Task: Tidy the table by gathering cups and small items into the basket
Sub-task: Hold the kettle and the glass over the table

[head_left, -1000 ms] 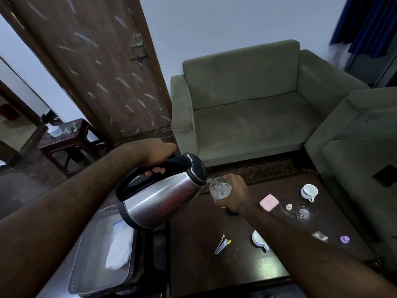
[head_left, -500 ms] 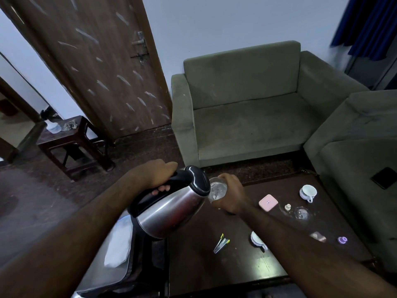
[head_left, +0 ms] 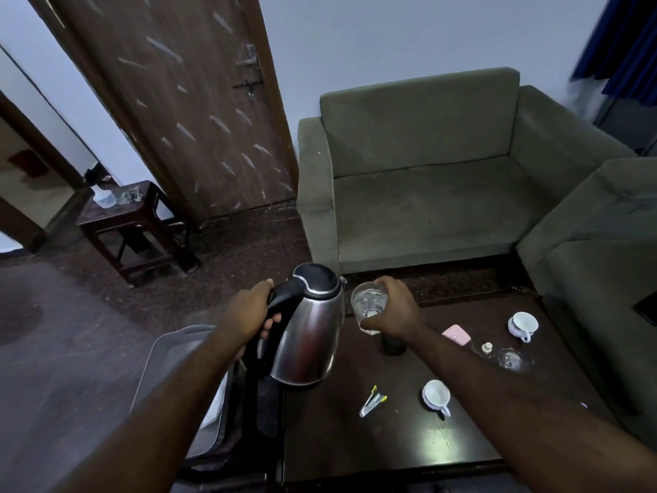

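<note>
My left hand [head_left: 250,309] grips the black handle of a steel kettle [head_left: 309,336], which stands nearly upright above the table's left edge. My right hand [head_left: 394,309] holds a clear glass [head_left: 368,302] with water in it, right beside the kettle's spout. On the dark table [head_left: 355,443] lie a white cup [head_left: 435,394] on its side, another white cup [head_left: 522,323] at the far right, a pink box [head_left: 457,334], a small tool with yellow tips [head_left: 371,405], a tiny bottle [head_left: 486,347] and a clear glass piece [head_left: 510,359]. A grey tray [head_left: 170,354] with a white cloth sits left, partly hidden by my arm.
A dark cylinder [head_left: 393,345] stands under my right wrist. Green sofas [head_left: 426,193] close the table's far and right sides. A small wooden side table [head_left: 128,215] with a bottle stands by the door at the left. Bare floor lies left of the tray.
The kettle has swung from a tilted pouring pose back to nearly upright and dropped lower. The glass stays in my right hand with water in it. The view has shifted, showing more floor.
</note>
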{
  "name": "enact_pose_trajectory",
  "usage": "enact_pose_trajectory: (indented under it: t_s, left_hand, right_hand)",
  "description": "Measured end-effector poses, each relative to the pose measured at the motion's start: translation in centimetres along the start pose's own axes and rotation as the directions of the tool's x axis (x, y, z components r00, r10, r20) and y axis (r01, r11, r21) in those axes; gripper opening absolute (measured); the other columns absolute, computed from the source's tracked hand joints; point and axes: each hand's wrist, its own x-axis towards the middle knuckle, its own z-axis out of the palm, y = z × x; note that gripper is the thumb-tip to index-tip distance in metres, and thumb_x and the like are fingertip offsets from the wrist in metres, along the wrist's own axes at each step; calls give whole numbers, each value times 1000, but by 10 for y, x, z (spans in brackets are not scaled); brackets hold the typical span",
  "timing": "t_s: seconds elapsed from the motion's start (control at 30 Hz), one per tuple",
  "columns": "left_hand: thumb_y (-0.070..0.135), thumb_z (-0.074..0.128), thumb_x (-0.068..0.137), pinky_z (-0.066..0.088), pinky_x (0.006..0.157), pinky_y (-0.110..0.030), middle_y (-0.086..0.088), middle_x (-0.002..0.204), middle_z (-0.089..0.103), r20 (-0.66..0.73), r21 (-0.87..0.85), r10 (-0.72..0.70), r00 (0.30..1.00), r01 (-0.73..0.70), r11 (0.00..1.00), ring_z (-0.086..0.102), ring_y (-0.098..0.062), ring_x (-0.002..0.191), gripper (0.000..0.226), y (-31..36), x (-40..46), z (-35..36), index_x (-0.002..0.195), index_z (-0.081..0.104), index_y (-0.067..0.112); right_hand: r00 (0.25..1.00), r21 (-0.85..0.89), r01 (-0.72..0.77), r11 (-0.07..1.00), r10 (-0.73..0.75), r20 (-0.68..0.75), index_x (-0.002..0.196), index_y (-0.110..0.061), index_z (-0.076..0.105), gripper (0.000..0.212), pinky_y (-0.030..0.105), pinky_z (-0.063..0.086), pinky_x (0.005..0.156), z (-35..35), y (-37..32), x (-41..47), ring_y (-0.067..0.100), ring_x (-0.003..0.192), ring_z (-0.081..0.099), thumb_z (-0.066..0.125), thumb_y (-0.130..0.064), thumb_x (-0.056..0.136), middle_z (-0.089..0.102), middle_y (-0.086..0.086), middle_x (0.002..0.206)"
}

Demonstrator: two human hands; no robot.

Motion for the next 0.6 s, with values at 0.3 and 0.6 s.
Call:
enact_pose_trajectory:
  t_s: [0.3, 0.6]
  left_hand:
    - [57, 38, 83, 34, 44, -28, -7, 40, 47, -298, -441, -191, 935, 42, 897, 40, -20, 34, 63, -106, 50, 69, 42, 58, 13]
    - [45, 38, 91, 36, 43, -28, -2, 36, 50, -448, -556, -290, 845, -9, 831, 42, -19, 33, 61, -211, 124, 149, 42, 61, 16]
  right_hand:
    - [984, -87, -147, 985, 155, 86, 116, -23, 53, 85, 31, 50, 87, 60, 50, 43, 17, 101, 56, 89, -30, 40, 56, 4, 119]
    - [966, -179, -157, 971, 189, 175, 119, -10, 53, 77, 35, 50, 90, 155, 145, 67, 28, 112, 59, 90, -25, 53, 61, 11, 123]
